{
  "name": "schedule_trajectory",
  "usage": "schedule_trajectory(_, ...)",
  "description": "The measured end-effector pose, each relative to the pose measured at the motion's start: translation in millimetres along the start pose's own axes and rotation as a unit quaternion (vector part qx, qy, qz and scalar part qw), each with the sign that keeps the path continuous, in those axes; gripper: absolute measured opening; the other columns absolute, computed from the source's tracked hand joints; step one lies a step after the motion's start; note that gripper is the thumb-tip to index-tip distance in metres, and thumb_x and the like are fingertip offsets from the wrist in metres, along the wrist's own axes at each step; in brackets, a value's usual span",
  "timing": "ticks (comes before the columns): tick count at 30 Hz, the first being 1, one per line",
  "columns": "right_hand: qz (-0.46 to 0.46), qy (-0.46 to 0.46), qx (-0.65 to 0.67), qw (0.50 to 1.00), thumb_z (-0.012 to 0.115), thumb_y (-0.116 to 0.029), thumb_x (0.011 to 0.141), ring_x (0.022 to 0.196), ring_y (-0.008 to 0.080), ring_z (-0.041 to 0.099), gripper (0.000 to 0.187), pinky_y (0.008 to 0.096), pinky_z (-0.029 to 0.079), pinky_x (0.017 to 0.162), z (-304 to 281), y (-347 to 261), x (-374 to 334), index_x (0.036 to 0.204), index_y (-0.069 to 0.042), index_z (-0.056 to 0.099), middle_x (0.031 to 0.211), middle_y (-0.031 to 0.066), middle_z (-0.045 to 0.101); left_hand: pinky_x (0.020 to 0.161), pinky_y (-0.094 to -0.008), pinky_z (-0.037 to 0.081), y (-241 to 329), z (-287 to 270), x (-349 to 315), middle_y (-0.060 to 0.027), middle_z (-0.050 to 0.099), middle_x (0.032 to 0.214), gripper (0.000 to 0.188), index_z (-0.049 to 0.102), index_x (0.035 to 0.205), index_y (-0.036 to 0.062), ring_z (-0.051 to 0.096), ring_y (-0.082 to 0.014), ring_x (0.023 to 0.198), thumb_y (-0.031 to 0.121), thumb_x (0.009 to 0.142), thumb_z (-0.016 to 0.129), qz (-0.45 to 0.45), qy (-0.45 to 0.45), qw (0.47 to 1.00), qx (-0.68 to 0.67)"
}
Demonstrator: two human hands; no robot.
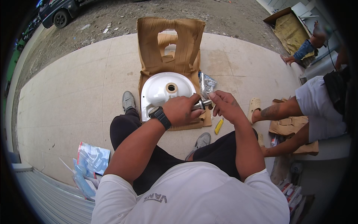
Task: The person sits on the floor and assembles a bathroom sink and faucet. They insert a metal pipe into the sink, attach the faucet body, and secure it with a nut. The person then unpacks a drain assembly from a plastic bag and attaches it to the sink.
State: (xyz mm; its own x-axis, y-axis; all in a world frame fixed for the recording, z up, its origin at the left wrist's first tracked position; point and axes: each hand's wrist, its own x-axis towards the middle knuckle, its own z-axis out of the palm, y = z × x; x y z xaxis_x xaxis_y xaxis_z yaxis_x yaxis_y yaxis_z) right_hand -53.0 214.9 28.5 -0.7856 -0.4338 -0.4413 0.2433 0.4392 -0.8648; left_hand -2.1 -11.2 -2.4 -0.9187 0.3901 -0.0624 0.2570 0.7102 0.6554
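Both hands grip a chrome drain fitting (201, 104), a short metal tube held level above the near rim of a white ceramic basin (160, 91). The left hand (181, 110), with a black watch on its wrist, wraps closed around one end; the right hand (226, 105) pinches the other end between thumb and fingertips. The fitting looks rigid, fairly heavy for its size and smooth enough to slip, so the wider collar seems the surest hold. The basin rests in an opened cardboard box (169, 44) on pale paving. A clear plastic bag (206, 84) and a yellow brush (218, 126) lie close by. Another person's legs show on the right.
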Motion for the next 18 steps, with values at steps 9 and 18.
schedule_trajectory(9,0.031,-0.033,0.017,0.999,0.074,-0.037,0.096,0.085,0.0097,0.067,0.052,0.0252,0.052,0.071,-6.4,3.0,3.8,0.132,-0.001,0.06,0.105,0.0068,0.068,0.074,-0.0502,0.055,-1.0,1.0,0.8,-0.0182,0.074,0.088,0.05,0.058,0.129,0.0067,0.072,-0.0394,0.084,0.047,0.099,0.066,0.001,-0.007,1.0,0.0)
schedule_trajectory(18,0.024,-0.004,0.019,1.0,0.072,-0.034,0.098,0.084,0.0105,0.067,0.048,0.0248,0.053,0.071,-7.7,7.0,3.4,0.131,-0.001,0.061,0.1,0.0054,0.068,0.074,-0.0507,0.054,-0.4,1.5,-0.3,-0.0184,0.074,0.086,0.049,0.058,0.127,0.007,0.072,-0.0398,0.084,0.046,0.099,0.066,0.006,0.0,1.0,0.003)
